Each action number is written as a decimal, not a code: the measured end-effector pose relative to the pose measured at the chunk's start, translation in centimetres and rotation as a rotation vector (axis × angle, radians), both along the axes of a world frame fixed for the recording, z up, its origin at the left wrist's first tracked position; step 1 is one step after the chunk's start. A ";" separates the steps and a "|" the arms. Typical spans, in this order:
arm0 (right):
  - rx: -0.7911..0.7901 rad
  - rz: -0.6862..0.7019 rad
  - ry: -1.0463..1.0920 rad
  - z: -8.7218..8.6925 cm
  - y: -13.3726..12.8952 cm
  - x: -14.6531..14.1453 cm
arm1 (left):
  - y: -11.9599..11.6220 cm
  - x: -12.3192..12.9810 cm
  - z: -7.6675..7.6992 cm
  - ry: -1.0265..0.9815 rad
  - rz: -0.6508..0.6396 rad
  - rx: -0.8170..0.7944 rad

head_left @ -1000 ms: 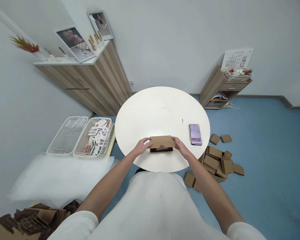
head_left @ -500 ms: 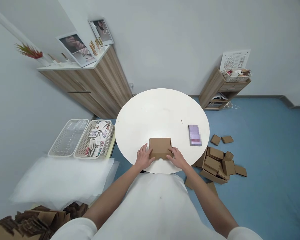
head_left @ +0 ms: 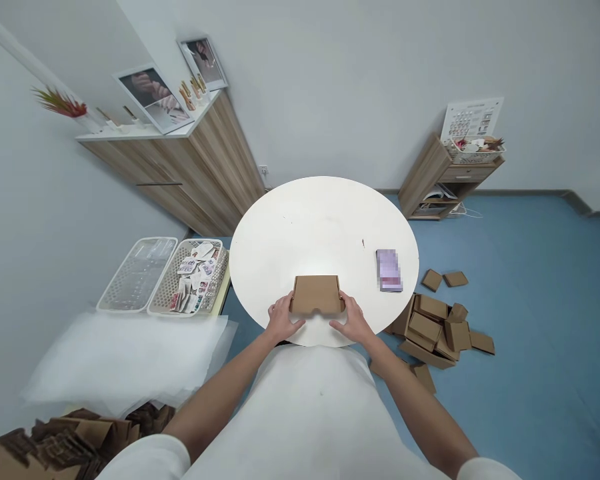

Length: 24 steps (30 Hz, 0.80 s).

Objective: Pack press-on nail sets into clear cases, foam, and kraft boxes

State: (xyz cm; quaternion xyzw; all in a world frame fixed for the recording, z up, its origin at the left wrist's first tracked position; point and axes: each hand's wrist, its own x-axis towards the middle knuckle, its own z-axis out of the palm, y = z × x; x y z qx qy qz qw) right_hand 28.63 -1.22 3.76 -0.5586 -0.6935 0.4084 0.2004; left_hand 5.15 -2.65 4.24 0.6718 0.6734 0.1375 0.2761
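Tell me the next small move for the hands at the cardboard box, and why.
Probably bring both thumbs in against the cardboard box's notched near edge: the left hand and right hand have fingers at its sides, but their thumbs seem to stand clear of that edge.

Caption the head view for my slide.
Two hands at the sides of a cardboard box on a white table.

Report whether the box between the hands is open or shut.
Shut, it appears: the box has its lid down, and no inside shows.
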 end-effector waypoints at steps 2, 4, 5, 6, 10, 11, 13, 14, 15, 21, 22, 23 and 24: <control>0.022 -0.031 0.089 0.7 0.7 0.2 | 0.7 -0.2 0.6 -0.037 0.036 0.036; 0.018 -0.066 0.148 1.2 1.5 0.2 | 1.5 -0.4 1.1 -0.072 0.064 0.035; 0.008 -0.085 0.163 1.5 1.8 0.2 | 1.8 -0.4 1.2 -0.085 0.076 0.024; -0.005 -0.106 0.169 1.6 2.1 0.1 | 2.1 -0.4 1.3 -0.094 0.086 0.009; 0.004 -0.189 0.163 1.8 2.8 -0.3 | 2.6 -0.1 1.2 -0.119 0.103 -0.022; 0.021 -0.209 0.158 1.8 2.9 -0.4 | 2.6 -0.1 1.1 -0.124 0.105 -0.019; 0.047 -0.242 0.140 1.8 3.0 -0.5 | 2.5 0.0 1.0 -0.128 0.117 -0.003; 0.051 -0.254 0.131 1.8 3.1 -0.6 | 2.5 0.0 1.0 -0.130 0.127 0.009; 0.050 -0.260 0.125 1.9 3.2 -0.6 | 2.6 -0.1 1.0 -0.134 0.134 0.021; -0.004 -0.239 0.148 2.5 3.8 -1.1 | 3.1 -0.6 1.3 -0.141 0.135 0.087; -0.008 -0.240 0.154 2.5 3.9 -1.1 | 3.1 -0.6 1.3 -0.151 0.136 0.104; -0.010 -0.243 0.160 2.6 3.9 -1.2 | 3.1 -0.7 1.4 -0.165 0.137 0.122; -0.012 -0.245 0.166 2.7 3.8 -1.2 | 3.1 -0.7 1.4 -0.182 0.138 0.138</control>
